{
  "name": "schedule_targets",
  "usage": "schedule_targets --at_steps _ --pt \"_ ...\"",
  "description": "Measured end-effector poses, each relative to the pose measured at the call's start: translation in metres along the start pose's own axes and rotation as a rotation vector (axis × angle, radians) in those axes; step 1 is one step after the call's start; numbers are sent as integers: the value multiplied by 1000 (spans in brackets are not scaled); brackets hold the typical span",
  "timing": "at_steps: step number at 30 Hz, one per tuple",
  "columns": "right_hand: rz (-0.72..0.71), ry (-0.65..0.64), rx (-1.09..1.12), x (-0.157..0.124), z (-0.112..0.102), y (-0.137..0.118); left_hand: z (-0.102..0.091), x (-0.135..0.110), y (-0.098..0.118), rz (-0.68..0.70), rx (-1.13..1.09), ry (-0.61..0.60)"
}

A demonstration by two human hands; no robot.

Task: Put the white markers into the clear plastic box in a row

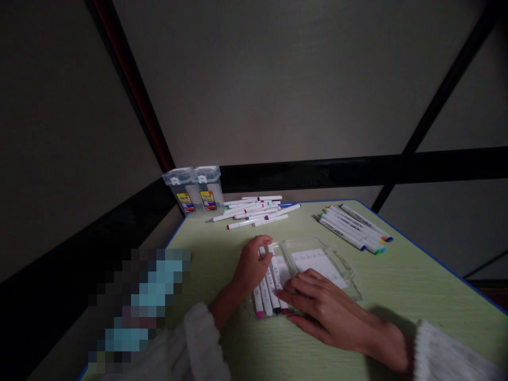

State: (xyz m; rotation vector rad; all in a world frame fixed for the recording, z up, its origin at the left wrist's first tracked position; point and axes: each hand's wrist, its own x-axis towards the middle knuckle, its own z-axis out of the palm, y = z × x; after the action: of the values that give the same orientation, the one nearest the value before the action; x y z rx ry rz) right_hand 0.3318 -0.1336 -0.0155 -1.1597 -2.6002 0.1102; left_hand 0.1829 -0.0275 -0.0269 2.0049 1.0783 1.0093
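A clear plastic case (356, 288) lies unfolded on the table with several white markers (266, 288) side by side in its left half. Their caps at the near end are pink, pale, black and dark red. My left hand (253, 264) is curled round the far ends of the markers, thumb and fingers closed on one white marker (273, 264). At the near end my right hand (323, 307) has its index finger and thumb about the dark-red-capped marker (284, 308). A white paper insert (321, 267) shows in the case's right half.
Loose markers (257, 211) lie in a pile at the back of the table (222, 349). More markers (351, 230) lie in a slanted row at the right. Two lidded clear boxes (197, 196) stand in the back left corner. Panelled walls (301, 79) rise behind.
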Motion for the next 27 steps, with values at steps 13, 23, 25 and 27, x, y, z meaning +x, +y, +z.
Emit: schedule_targets --at_steps 13,23,25,27 --pt "11 11 12 0 -3 -1 -1 -3 2 0 64 -15" --pt "14 -8 3 0 -2 1 -1 -4 3 31 121 -36" --pt "4 3 -2 -1 -1 2 -2 -4 3 27 121 -37" --pt "-12 17 -9 -1 -1 2 -1 -4 3 25 122 -38"
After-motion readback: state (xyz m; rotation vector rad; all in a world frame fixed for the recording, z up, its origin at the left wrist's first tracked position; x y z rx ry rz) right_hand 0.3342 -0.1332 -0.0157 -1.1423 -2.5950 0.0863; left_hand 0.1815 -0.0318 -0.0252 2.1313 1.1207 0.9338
